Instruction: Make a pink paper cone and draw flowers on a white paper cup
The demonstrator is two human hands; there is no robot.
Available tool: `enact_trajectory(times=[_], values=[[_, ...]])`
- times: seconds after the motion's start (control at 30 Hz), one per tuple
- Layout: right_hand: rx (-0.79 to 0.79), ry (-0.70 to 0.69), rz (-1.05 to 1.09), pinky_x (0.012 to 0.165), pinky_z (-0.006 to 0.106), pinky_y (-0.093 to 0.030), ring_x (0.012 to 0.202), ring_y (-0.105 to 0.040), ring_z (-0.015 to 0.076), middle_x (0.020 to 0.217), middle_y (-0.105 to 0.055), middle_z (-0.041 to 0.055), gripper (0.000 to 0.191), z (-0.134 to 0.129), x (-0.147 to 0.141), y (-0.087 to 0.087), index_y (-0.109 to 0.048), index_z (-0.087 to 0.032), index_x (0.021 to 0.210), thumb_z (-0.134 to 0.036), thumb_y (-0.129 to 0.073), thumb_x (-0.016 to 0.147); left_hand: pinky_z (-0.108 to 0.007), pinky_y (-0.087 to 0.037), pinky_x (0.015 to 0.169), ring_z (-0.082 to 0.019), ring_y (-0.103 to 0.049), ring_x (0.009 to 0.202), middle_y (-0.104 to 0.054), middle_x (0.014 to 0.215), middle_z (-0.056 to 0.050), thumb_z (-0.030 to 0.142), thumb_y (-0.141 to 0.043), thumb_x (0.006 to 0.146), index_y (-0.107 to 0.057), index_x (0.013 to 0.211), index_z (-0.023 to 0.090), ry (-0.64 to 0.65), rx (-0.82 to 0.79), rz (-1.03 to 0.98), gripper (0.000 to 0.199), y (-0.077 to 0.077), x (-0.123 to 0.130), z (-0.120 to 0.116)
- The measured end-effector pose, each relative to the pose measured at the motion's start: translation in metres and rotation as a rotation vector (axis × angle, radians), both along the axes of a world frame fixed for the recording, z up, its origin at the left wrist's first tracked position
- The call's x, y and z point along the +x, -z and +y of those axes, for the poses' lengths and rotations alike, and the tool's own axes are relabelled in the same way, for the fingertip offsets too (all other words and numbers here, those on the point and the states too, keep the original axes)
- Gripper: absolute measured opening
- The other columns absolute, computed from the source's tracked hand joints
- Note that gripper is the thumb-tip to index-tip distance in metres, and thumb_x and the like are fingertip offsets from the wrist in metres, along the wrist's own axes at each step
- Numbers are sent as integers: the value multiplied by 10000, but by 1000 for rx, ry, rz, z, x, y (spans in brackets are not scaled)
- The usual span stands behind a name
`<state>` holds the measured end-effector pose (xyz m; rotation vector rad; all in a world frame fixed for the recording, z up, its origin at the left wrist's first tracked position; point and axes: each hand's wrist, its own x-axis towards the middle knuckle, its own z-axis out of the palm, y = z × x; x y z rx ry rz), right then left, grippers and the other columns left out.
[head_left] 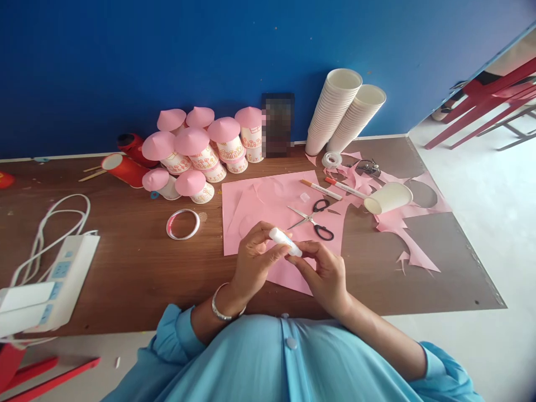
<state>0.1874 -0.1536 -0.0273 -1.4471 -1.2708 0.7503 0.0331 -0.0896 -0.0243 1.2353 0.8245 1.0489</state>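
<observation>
Near the centre of the frame, a white cylindrical plastic tube (287,242) is tilted over the thin pink paper sheets (234,237) on the brown wood-grain desk (142,279). The left hand (253,262) has its grip round the tube's upper-left end, thumb and fingers touching it; the right hand's (327,274) grip pinches the lower-right end. Just above the hands, black-handled metal scissors (311,218) lie spread on the paper. White patterned paper cups with pink cone tops (204,158) cluster upper left of centre; two tall white paper-cup stacks (335,109) lean at upper right.
</observation>
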Motion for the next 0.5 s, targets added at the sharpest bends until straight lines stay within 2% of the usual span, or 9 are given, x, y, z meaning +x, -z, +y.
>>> enact_trajectory(times=[0.07,0.17,0.23,0.3,0.37,0.43,0.5], values=[[16,-22,-98,593,286,-591,713,-754,196,875,-803,35,111,2,2,-3,-722,-259,952,-343,-758,889,-319,-528,935,-178,-657,963,-645,955,-17,335,-752,887,-748,897,234,12,-54,6,101,0,0,0],[-15,-53,-77,670,318,-614,725,-746,201,852,-789,40,140,10,6,-4,-713,-244,910,-367,-771,876,-311,-528,912,-179,-651,956,-652,954,-20,355,-755,882,-742,909,230,-7,-65,27,129,-1,1,1],[-125,-132,113,699,330,-622,734,-742,199,832,-775,41,222,17,9,-5,-714,-226,927,-425,-788,860,-312,-532,886,-181,-651,941,-658,953,-24,353,-766,871,-741,917,229,-44,-19,39,134,-2,1,3],[-282,-306,389,711,337,-630,729,-740,190,822,-761,44,323,23,12,-4,-723,-201,972,-510,-749,881,-318,-534,869,-187,-654,941,-672,973,-34,333,-775,864,-747,931,232,-66,67,74,124,-5,-1,6],[-389,-459,574,735,338,-628,730,-738,180,823,-756,51,374,28,15,-2,-739,-179,972,-546,-697,915,-322,-532,865,-192,-655,957,-687,998,-41,300,-769,869,-758,946,236,-65,169,127,101,-8,-5,8],[-422,-484,615,740,319,-611,713,-720,165,793,-748,45,369,29,16,1,-754,-172,922,-538,-713,907,-323,-530,866,-191,-654,967,-694,1004,-43,268,-757,879,-766,970,241,-52,254,164,96,-10,-8,10],[-411,-427,581,729,297,-586,692,-691,150,738,-728,27,343,28,16,4,-757,-174,846,-516,-766,870,-327,-531,876,-194,-651,984,-697,1014,-47,242,-748,884,-764,1007,243,-42,309,167,124,-9,-10,11]])
